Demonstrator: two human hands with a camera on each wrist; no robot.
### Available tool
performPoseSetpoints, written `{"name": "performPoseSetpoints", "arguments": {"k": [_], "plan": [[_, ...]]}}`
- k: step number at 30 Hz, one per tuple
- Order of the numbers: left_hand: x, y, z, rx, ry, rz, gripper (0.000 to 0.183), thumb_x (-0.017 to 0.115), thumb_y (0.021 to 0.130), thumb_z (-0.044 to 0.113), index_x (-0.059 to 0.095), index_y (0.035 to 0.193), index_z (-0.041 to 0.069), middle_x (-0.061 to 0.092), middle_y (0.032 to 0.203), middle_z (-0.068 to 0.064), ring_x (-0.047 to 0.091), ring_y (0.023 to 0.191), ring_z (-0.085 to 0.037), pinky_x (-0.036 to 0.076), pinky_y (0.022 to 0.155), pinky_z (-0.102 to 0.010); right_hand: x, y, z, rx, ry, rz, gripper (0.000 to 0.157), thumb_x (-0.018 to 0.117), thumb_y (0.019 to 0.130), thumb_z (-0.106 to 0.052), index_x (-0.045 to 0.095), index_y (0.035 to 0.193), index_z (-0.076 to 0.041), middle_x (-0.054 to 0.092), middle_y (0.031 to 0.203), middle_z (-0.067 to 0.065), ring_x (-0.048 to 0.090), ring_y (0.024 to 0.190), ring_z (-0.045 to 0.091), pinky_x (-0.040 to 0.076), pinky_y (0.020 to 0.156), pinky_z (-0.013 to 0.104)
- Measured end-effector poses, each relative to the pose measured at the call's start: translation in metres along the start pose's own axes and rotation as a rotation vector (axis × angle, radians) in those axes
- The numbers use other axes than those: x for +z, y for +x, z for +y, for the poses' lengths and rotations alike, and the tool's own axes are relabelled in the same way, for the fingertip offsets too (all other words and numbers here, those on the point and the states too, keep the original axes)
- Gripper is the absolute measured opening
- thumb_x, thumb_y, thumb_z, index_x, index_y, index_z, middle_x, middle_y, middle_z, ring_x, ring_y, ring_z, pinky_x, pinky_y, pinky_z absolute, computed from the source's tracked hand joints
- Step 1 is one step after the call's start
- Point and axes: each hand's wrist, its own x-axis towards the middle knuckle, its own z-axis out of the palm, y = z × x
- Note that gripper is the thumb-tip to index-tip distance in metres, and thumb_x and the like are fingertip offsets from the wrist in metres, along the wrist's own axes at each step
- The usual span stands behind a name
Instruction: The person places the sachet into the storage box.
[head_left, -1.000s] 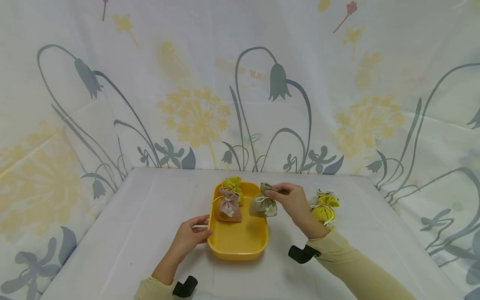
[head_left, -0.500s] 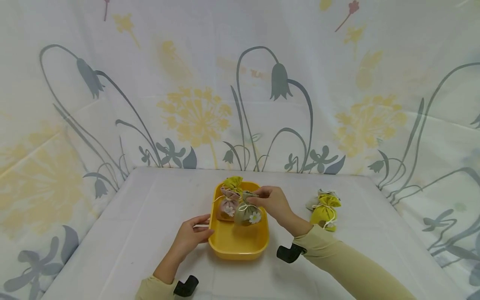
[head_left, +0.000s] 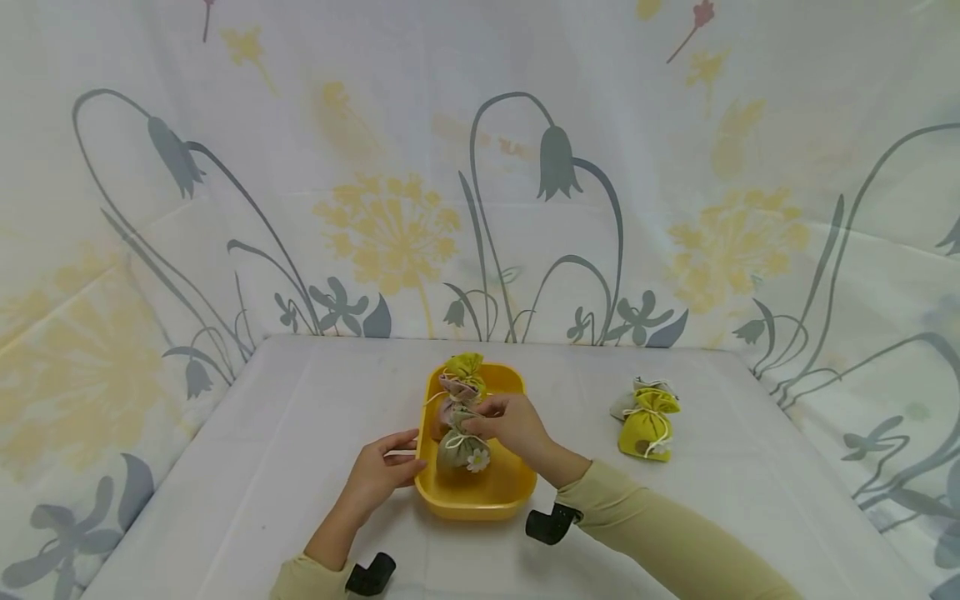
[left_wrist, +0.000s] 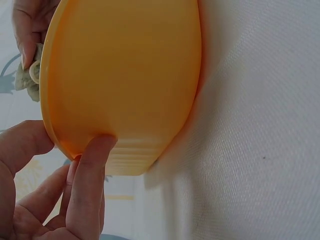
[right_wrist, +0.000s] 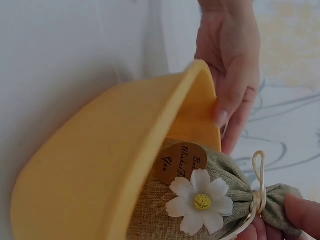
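A yellow plastic tub (head_left: 480, 505) sits on the white cloth in the middle of the head view. My left hand (head_left: 381, 468) pinches its left rim, the thumb over the edge and fingertips against the outer wall. By its gathered neck, my right hand (head_left: 517, 429) holds a grey-green drawstring pouch (head_left: 457, 450) low inside the tub. A white flower (right_wrist: 201, 202) and a round brown tag with writing (right_wrist: 181, 164) decorate that pouch. Behind it in the tub, a pink pouch (head_left: 459, 386) is partly hidden, and a yellow-green pouch (head_left: 466, 367) stands at the far end.
Right of the tub, another yellow-green pouch (head_left: 647, 432) lies on the white cloth (head_left: 300, 400), with a grey pouch (head_left: 624, 406) partly hidden behind it. A curtain printed with flowers (head_left: 397, 225) hangs at the back and sides.
My right hand has carried the grey-green pouch leftward and down, from the tub's right edge to in front of the pink pouch. My left hand has stayed on the rim.
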Motion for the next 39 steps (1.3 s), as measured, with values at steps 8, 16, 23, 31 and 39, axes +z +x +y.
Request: {"name": "performPoseSetpoints", "arguments": {"k": [8, 16, 23, 31, 39], "plan": [[0.0, 0.0, 0.0, 0.005, -0.001, 0.001, 0.049, 0.072, 0.08, 0.003, 0.055, 0.126, -0.001, 0.059, 0.109, -0.012, 0.063, 0.093, -0.025, 0.057, 0.069, -0.034, 0.016, -0.001, 0.005, -0.007, 0.069, -0.004, 0.015, 0.074, 0.079, -0.008, 0.068, 0.086, 0.005, 0.062, 0.075, 0.002, 0.062, 0.066, 0.017, 0.056, 0.071, 0.039], [0.0, -0.002, 0.003, 0.006, 0.004, -0.002, 0.05, 0.072, 0.08, 0.004, 0.055, 0.127, -0.001, 0.06, 0.108, -0.012, 0.063, 0.093, -0.024, 0.057, 0.069, -0.034, 0.023, -0.003, 0.006, 0.02, 0.084, 0.022, 0.016, 0.072, 0.08, -0.004, 0.069, 0.091, 0.007, 0.064, 0.082, 0.004, 0.061, 0.07, 0.012, 0.056, 0.07, 0.033], [0.0, -0.002, 0.002, 0.014, -0.004, -0.009, 0.05, 0.072, 0.08, 0.003, 0.055, 0.127, -0.002, 0.06, 0.107, -0.012, 0.064, 0.092, -0.025, 0.057, 0.069, -0.034, 0.018, -0.006, 0.006, 0.014, 0.036, 0.013, 0.019, 0.071, 0.081, -0.007, 0.07, 0.098, 0.002, 0.065, 0.09, 0.005, 0.06, 0.083, 0.015, 0.053, 0.076, 0.031], [0.002, -0.002, 0.004, 0.0, 0.012, 0.004, 0.05, 0.073, 0.079, 0.004, 0.055, 0.126, -0.001, 0.06, 0.107, -0.011, 0.063, 0.092, -0.024, 0.057, 0.069, -0.034, 0.005, -0.013, 0.014, -0.068, 0.01, 0.022, 0.021, 0.075, 0.078, -0.011, 0.071, 0.096, -0.001, 0.069, 0.093, 0.006, 0.063, 0.086, 0.018, 0.054, 0.078, 0.031], [0.002, -0.002, 0.004, 0.012, 0.02, -0.003, 0.051, 0.072, 0.08, 0.004, 0.054, 0.127, -0.003, 0.059, 0.11, -0.014, 0.063, 0.094, -0.025, 0.057, 0.069, -0.034, -0.007, -0.023, 0.024, -0.108, 0.032, 0.066, 0.022, 0.074, 0.079, -0.008, 0.069, 0.096, 0.004, 0.069, 0.092, 0.011, 0.064, 0.082, 0.019, 0.055, 0.074, 0.029]]}}
